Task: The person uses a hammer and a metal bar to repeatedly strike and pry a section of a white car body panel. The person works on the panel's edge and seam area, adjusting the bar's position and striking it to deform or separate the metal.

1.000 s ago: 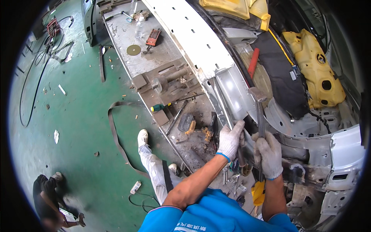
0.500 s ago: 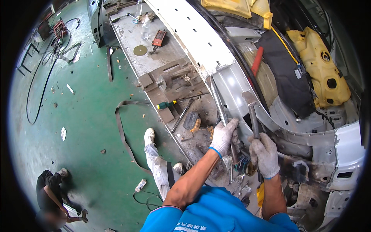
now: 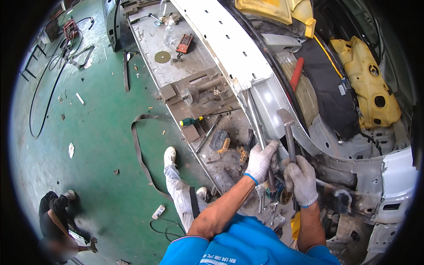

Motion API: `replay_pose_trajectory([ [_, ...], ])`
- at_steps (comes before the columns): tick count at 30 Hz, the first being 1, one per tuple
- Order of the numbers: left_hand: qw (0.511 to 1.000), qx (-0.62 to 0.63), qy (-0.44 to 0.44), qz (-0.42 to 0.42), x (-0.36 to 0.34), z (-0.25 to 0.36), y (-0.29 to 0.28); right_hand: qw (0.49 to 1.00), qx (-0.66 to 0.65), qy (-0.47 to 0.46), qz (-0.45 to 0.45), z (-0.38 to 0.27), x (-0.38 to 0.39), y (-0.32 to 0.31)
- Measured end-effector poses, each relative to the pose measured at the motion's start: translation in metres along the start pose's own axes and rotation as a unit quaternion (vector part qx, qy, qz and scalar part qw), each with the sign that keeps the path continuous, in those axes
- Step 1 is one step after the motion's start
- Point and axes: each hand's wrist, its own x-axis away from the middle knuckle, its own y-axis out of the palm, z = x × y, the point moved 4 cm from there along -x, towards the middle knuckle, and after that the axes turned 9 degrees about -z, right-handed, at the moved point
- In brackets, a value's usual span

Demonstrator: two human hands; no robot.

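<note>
My left hand (image 3: 261,162), in a white knit glove with a blue cuff, is closed around a long steel bar (image 3: 255,115). The bar's upper end rests at or very near the edge of the grey metal sill (image 3: 268,100), just below where the white-painted panel (image 3: 229,42) ends. My right hand (image 3: 302,180), also gloved, grips the shaft of a hammer (image 3: 289,132). Its head is raised to the right of the bar, over the sill; whether it touches the metal I cannot tell. The bar's lower end passes beneath my left hand.
Left of the sill, a metal bench (image 3: 152,44) carries a green-and-yellow screwdriver (image 3: 191,121), a battery tool (image 3: 221,140), a cutting disc (image 3: 162,57) and a red tool (image 3: 184,43). A strap (image 3: 138,148) lies on the green floor. Another person (image 3: 57,216) crouches lower left. Yellow tank (image 3: 371,84) sits inside the car body.
The view has shifted slightly. Both hands sit a little lower in the picture, still gripping the bar and the hammer. More of the battery drill beside my left hand shows.
</note>
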Motion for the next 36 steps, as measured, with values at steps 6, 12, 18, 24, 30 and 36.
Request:
replay_pose_trajectory([
  [6, 1.000, -0.005, 0.012, 0.008, -0.004, -0.005, -0.002, 1.000, -0.008, -0.002, -0.009, 0.002, -0.004, -0.002],
  [12, 1.000, -0.004, 0.022, 0.017, -0.012, -0.005, -0.006, 1.000, -0.003, -0.014, -0.019, 0.004, -0.008, -0.003],
  [18, 0.999, -0.001, 0.019, 0.026, -0.014, -0.003, 0.001, 1.000, 0.009, -0.016, -0.024, 0.002, -0.008, -0.006],
  [24, 0.997, 0.071, 0.023, -0.025, -0.007, 0.005, 0.015, 0.999, -0.034, -0.005, -0.028, 0.004, -0.002, -0.004],
  [30, 0.995, -0.079, 0.024, 0.052, 0.006, 0.017, -0.017, 1.000, 0.022, 0.002, -0.017, -0.005, -0.008, 0.000],
  [36, 0.986, -0.067, 0.148, 0.033, -0.030, -0.017, -0.033, 0.946, 0.315, -0.074, -0.018, -0.033, -0.039, 0.019],
])
